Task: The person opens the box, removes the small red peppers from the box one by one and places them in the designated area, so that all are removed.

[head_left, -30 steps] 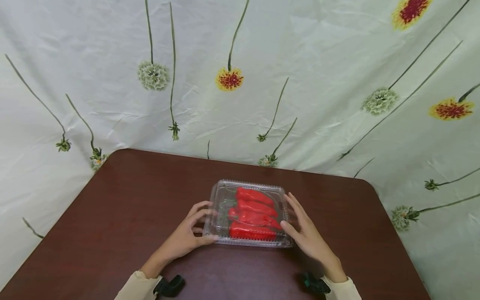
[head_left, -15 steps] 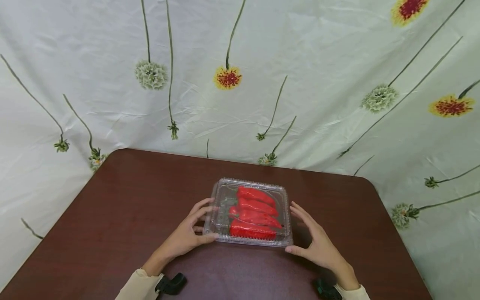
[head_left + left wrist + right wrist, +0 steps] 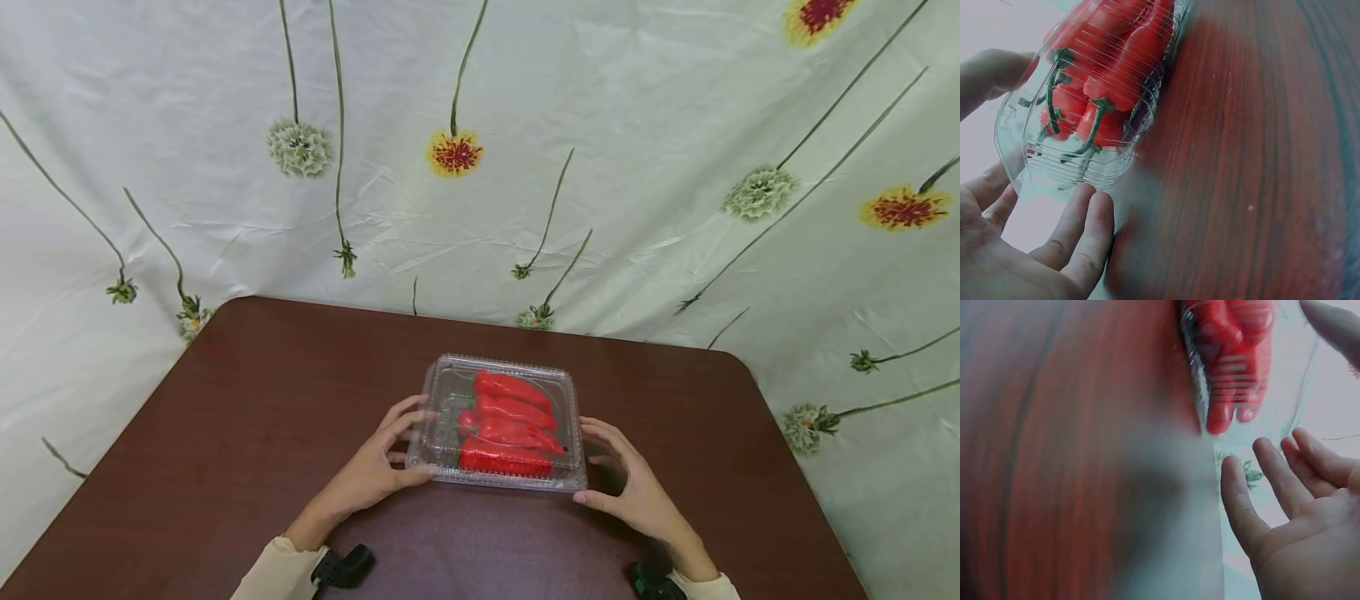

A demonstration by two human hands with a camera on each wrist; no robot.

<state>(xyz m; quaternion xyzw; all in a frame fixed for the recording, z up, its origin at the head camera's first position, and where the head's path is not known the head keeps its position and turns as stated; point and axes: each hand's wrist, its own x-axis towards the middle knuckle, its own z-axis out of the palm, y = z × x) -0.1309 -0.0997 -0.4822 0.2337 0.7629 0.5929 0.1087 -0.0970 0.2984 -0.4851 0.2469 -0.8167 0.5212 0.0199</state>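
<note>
A clear plastic clamshell container (image 3: 442, 400) with its lid down rests on the table. Inside lie several red peppers (image 3: 517, 412), their green stems showing in the left wrist view. My left hand (image 3: 367, 475) holds the container's left end, thumb at the front corner and fingers along the side; the left wrist view has the thumb (image 3: 997, 72) against the plastic. At the right end is my right hand (image 3: 637, 496), its thumb near the front right corner and its fingers beside the edge. A gap separates those fingers (image 3: 1235, 481) from the container in the right wrist view.
The dark reddish-brown table (image 3: 277, 375) has rounded far corners. Behind it hangs a pale cloth (image 3: 645, 125) printed with flowers and stems. Black bands (image 3: 343, 567) circle both wrists over cream sleeves.
My right hand has moved off the container's right side, outward and toward the person; its fingers have since drawn slightly nearer. The left hand and container have hardly moved.
</note>
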